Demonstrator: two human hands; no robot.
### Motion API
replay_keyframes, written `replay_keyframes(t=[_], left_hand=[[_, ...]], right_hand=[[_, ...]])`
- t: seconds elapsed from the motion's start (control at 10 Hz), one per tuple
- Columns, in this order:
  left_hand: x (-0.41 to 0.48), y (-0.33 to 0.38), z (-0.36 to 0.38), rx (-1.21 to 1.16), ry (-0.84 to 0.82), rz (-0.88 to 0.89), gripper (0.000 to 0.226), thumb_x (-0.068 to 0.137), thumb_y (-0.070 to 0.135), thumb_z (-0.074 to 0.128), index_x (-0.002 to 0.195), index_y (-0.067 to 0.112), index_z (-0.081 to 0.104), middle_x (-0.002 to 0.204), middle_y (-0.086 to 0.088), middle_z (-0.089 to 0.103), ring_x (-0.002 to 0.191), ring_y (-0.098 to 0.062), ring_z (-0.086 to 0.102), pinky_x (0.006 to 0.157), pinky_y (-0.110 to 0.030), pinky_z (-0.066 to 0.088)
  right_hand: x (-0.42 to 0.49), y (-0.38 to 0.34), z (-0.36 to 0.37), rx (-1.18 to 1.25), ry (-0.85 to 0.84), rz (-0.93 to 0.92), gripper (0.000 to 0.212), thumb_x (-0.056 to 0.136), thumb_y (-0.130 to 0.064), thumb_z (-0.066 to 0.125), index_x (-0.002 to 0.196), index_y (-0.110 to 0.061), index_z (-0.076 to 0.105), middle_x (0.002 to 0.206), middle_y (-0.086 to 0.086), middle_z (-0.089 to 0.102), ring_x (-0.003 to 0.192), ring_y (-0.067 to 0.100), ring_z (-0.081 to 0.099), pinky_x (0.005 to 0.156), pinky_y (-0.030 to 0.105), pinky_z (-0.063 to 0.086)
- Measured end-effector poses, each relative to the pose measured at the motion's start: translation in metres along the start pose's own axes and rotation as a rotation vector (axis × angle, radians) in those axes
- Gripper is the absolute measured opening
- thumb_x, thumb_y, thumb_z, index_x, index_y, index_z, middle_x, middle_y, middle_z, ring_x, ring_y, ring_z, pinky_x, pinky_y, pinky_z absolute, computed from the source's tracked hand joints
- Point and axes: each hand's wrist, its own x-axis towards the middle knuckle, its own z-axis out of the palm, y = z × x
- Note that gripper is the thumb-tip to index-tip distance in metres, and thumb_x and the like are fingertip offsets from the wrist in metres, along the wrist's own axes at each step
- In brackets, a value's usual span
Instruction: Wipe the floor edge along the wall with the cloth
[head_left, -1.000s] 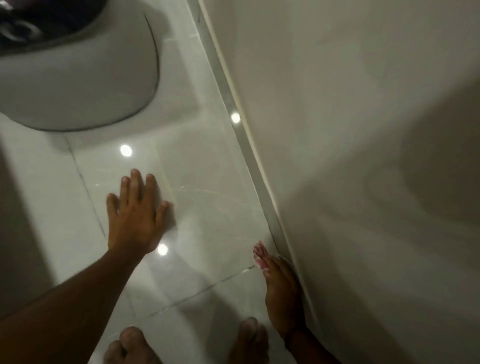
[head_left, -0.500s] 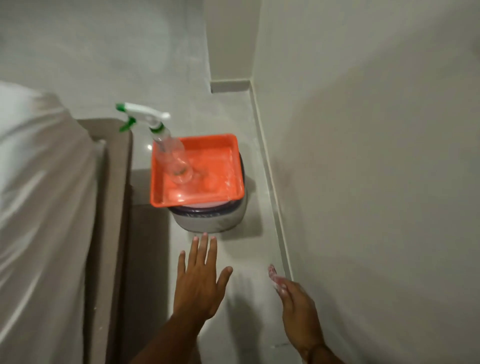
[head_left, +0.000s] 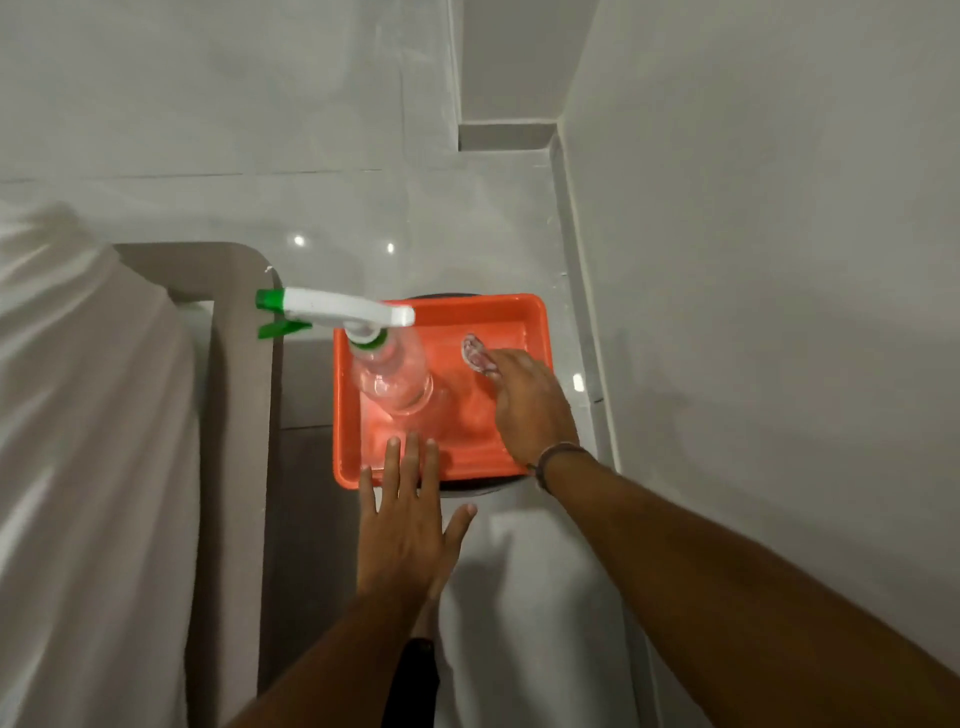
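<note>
My right hand (head_left: 529, 404) reaches over the orange tray (head_left: 532, 318) and holds a small pink and white cloth (head_left: 477, 354) at its fingertips, above the tray's right side. My left hand (head_left: 408, 525) hovers flat with fingers spread at the tray's near rim, holding nothing. The floor edge (head_left: 582, 322), a grey skirting strip, runs along the wall (head_left: 769, 312) just right of the tray.
A clear spray bottle (head_left: 392, 379) with a white and green trigger stands in the tray's left half. The tray rests on a round dark-rimmed container (head_left: 475, 487). A bed with a white sheet (head_left: 88, 441) and brown frame (head_left: 244, 415) fills the left.
The view has swung from the bare floor to the tray. My right hand has moved forward from the skirting to over the tray with the cloth. My left hand has come up to the tray's near rim.
</note>
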Motion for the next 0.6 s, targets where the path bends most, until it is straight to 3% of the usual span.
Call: replay_keyframes(t=[0.1,0.2,0.3,0.5,0.6], left_hand=[[0.012,-0.018,0.01,0.005,0.02,0.028,0.088,0.1,0.067,0.04,0.169,0.012,0.039,0.178,-0.016,0.033,0.166,-0.039,0.025,0.133,-0.064,0.017],[0.018,-0.025,0.017,0.006,0.045,0.058,0.085,0.1,0.066,0.043,0.167,0.013,0.043,0.176,-0.017,0.038,0.164,-0.039,0.028,0.13,-0.062,0.011],[0.017,-0.026,0.022,0.023,0.073,0.079,0.086,0.101,0.07,0.038,0.167,0.014,0.044,0.174,-0.017,0.042,0.162,-0.038,0.027,0.13,-0.061,0.01],[0.02,-0.028,0.012,0.002,0.035,0.077,0.09,0.099,0.07,0.039,0.164,0.009,0.047,0.172,-0.019,0.044,0.161,-0.041,0.034,0.127,-0.07,0.029],[0.01,-0.025,0.0,-0.021,0.028,0.085,0.09,0.1,0.069,0.035,0.165,0.007,0.045,0.173,-0.019,0.041,0.162,-0.041,0.033,0.129,-0.067,0.026]], right_hand=[[0.034,0.002,0.036,-0.214,-0.085,-0.003,0.05,0.11,-0.014,0.046,0.16,-0.014,0.04,0.161,0.011,0.051,0.15,0.032,0.044,0.127,0.047,0.035],[0.033,0.008,0.057,-0.38,-0.275,-0.006,0.06,0.114,-0.03,0.035,0.168,-0.015,0.014,0.177,0.013,0.019,0.164,0.037,0.012,0.135,0.053,0.014],[0.015,0.017,0.074,-0.481,-0.451,0.015,0.078,0.11,-0.058,0.018,0.167,-0.013,-0.012,0.177,0.014,-0.013,0.163,0.037,-0.017,0.134,0.058,-0.003],[0.027,0.014,0.06,-0.464,-0.482,0.043,0.086,0.108,-0.061,0.025,0.164,-0.014,-0.02,0.176,0.014,-0.022,0.162,0.033,-0.022,0.128,0.051,-0.014],[0.009,-0.002,0.042,-0.363,-0.339,0.105,0.085,0.109,-0.056,0.03,0.165,-0.012,-0.017,0.176,0.014,-0.018,0.164,0.033,-0.017,0.134,0.052,-0.006]])
